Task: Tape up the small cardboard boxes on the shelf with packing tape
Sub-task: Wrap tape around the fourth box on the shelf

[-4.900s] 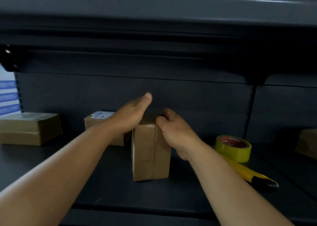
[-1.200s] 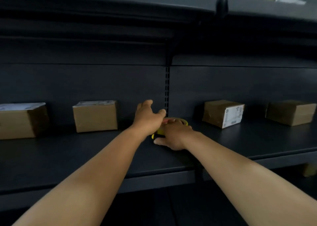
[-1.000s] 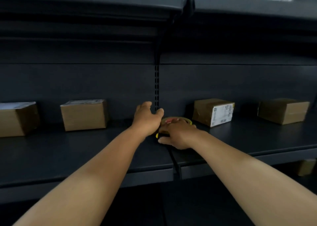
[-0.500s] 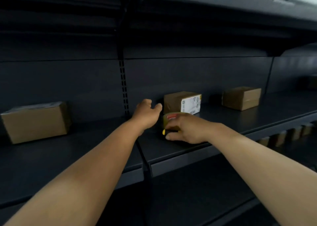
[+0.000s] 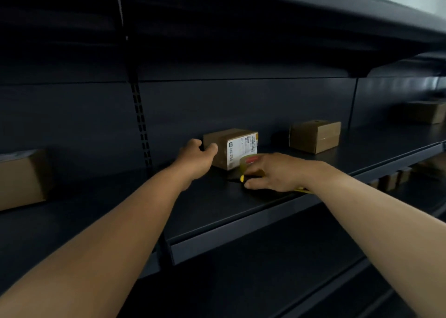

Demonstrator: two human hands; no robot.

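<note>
I see the right hand (image 5: 277,173) clamped on the tape roll (image 5: 248,160) and cutter — left hand (image 5: 195,159) loosely spread, at the labelled box's (image 5: 231,148) 9 o'clock edge.

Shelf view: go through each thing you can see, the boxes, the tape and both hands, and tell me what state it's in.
Labelled box: upright on the shelf, closed.
Plain box: closed, untouched, farther right.
Blurred box: far left; sealing unclear.
Tape roll: lying flat, under the right hand.
Yellow tool: mostly hidden beneath that hand.
Left hand: open, reaching the labelled box.
Right hand: gripping the tape roll.
</note>
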